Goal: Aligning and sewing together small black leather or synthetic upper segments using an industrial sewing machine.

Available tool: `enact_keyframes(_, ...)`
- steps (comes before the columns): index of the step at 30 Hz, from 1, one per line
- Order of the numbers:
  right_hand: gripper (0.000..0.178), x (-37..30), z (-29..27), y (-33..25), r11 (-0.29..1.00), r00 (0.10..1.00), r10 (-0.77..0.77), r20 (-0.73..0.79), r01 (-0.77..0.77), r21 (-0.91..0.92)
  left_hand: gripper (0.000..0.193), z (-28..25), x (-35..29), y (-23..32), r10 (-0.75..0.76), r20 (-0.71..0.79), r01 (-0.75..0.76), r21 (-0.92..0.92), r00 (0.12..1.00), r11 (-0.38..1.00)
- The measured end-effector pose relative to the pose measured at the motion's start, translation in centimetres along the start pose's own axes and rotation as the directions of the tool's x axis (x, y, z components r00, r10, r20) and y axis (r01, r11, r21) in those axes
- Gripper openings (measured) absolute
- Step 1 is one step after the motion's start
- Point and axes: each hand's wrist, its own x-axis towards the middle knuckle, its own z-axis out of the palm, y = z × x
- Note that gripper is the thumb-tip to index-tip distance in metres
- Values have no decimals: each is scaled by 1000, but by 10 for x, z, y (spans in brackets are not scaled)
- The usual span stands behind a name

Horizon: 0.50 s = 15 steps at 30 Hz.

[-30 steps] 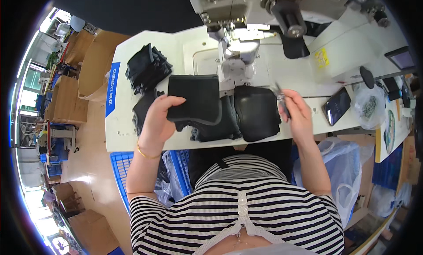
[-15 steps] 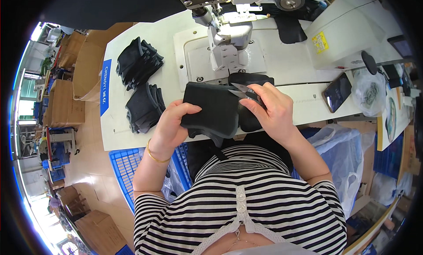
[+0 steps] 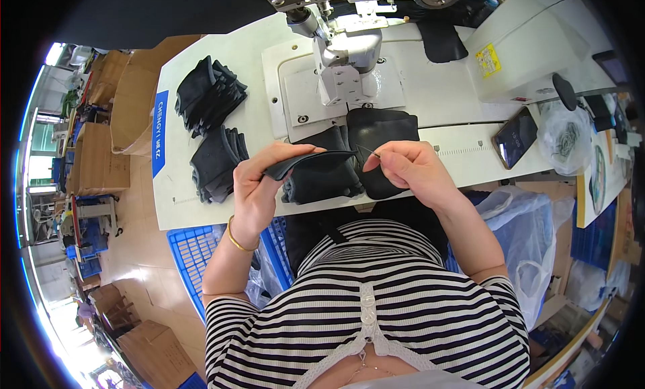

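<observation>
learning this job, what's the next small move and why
Perhaps bring the thread snips in the right hand to the right end of the black fabric piece: the left hand holds it nearly edge-on, and the blades point that way.

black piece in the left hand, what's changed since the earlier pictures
The left hand has tipped the black piece from face-up to nearly edge-on. The right hand, holding the snips, has come left toward it. Both hands kept their hold; the phone stayed put.
</observation>
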Motion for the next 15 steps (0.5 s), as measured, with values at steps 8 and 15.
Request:
enact_keyframes(8, 29, 6, 6, -2, 998, 995, -52, 85, 49, 37, 36, 4, -1, 9, -263, 12, 259, -221, 965, 940)
enact_keyframes(15, 23, -11, -30, -4, 918, 891, -248, -379, 90, -387, 52, -67, -19, 12, 397, -287, -68, 733, 872, 677)
